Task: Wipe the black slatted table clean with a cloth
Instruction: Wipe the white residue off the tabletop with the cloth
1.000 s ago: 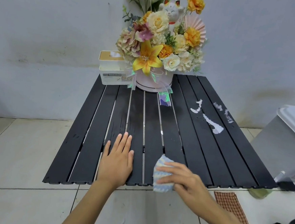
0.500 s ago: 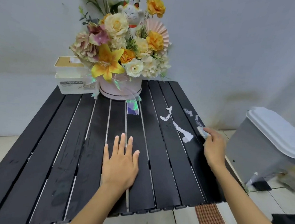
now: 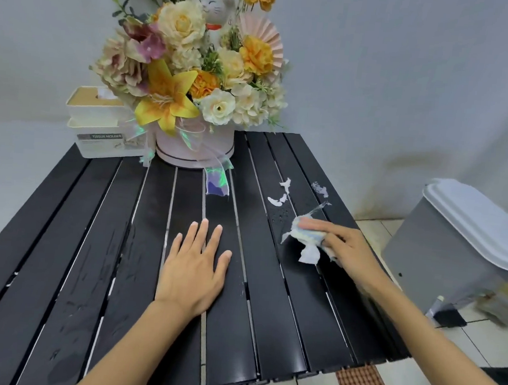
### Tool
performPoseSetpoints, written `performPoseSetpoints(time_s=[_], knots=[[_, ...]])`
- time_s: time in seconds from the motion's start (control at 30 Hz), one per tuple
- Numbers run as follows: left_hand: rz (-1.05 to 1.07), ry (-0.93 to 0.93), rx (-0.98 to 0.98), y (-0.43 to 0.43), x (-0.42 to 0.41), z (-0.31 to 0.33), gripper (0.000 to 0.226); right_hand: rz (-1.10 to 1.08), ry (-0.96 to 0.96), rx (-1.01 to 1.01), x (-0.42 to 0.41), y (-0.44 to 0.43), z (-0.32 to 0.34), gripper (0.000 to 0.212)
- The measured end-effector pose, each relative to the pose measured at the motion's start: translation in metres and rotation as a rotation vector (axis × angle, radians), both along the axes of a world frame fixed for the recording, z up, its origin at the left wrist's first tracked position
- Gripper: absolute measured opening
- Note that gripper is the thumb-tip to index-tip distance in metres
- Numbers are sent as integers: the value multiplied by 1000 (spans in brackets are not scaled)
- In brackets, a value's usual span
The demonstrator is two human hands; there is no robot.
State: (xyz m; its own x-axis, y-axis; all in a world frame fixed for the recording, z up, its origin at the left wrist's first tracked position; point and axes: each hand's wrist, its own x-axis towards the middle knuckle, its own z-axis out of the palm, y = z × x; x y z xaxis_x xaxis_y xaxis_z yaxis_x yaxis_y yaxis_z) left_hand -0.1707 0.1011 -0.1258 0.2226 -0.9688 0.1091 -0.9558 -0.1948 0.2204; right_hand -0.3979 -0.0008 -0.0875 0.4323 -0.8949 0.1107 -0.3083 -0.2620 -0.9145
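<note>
The wiping step was under way. The right hand (image 3: 348,248) gripped the crumpled pale blue-and-white cloth (image 3: 307,234), its fingers curled over it and pressing it onto the black slatted table (image 3: 297,317), to the front-right of the round pink box of artificial flowers (image 3: 194,148). The left hand (image 3: 193,266) lay flat on the slats in front of that flower box, fingers straight and spread, holding nothing; it looked like a brace.

White paste-like smears (image 3: 278,198) lay between the cloth and the flower box, and a fainter grey smudge (image 3: 320,189) lay farther to the box's right. By my reading the job was only partly done. The next stroke called for a push toward the flower box across those smears, firm enough to lift paste from the gaps between slats.

Room was tight. The cloth worked near the table's right edge, and beyond that edge a grey bin with a white lid (image 3: 455,238) stood on the floor. An iridescent ribbon tail (image 3: 217,183) trailed from the box onto the slats and might snag a wide sweep. A white tissue holder (image 3: 105,132) sat just left of the box.
</note>
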Motion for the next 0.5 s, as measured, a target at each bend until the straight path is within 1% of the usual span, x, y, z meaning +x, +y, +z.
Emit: performPoseSetpoints(time_s=[0.03,0.07,0.1,0.17,0.23,0.3,0.37,0.43,0.5], knots=[[-3,-12,11,-2,2,0,90,-64,-68,27,-1,-10,4,45],[-6,-20,16,-3,3,0,88,-136,-89,18,-2,-23,5,46],[-6,-18,17,-5,1,1,83,-196,-68,-14,-5,-36,5,48],[-4,-18,25,-7,3,2,64,-300,61,-105,-2,-63,-5,45],[-7,-14,28,-10,5,3,56,-345,224,-213,6,-84,-19,39],[-9,-19,23,-13,6,2,55,-305,390,-354,16,-93,-27,39],[-12,-26,23,-14,7,1,55,-252,494,-434,24,-88,-30,51],[-11,-29,27,-16,8,1,55,-178,499,-488,28,-71,-29,52],[-7,-29,33,-17,8,1,55,-81,430,-479,30,-42,-24,49]])
